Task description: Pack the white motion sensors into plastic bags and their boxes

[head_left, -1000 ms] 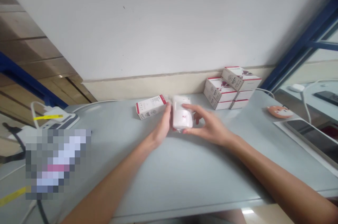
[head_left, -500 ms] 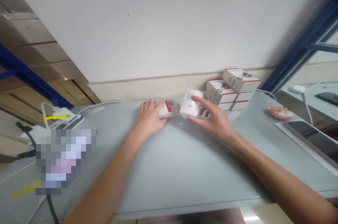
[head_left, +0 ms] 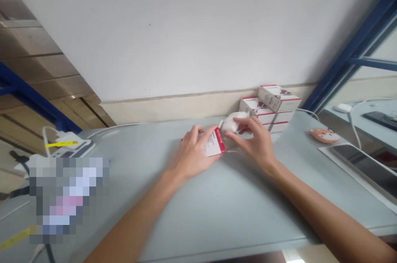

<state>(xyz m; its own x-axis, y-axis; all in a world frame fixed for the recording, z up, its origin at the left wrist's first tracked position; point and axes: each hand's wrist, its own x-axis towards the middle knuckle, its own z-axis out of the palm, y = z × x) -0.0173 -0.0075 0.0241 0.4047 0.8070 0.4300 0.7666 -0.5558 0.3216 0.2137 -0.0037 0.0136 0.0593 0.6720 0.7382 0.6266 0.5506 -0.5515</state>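
Observation:
My left hand [head_left: 195, 151] is closed around a small white and red cardboard box [head_left: 213, 144] printed "DETECTOR", lying tilted on the grey-blue table [head_left: 198, 205]. The box's open end with its flaps faces right. At that end my right hand [head_left: 252, 139] pinches a white rounded object [head_left: 233, 122] wrapped in clear plastic, between thumb and fingers. The wrapped object is close against the box flaps; whether part of it is inside the box I cannot tell. Just behind my right hand stands a stack of similar boxes [head_left: 279, 104].
To the right lie an orange animal-face item [head_left: 324, 135] and a dark phone-like slab [head_left: 362, 163] on something white. A white power strip [head_left: 74, 147] with plugs and cables sits at the left, near a blurred-out patch [head_left: 70, 197]. A wall [head_left: 192, 39] rises behind the table.
The left hand has moved right with the box, turning its printed face into view. The right hand has tilted the wrapped object and brought it to the box's open end.

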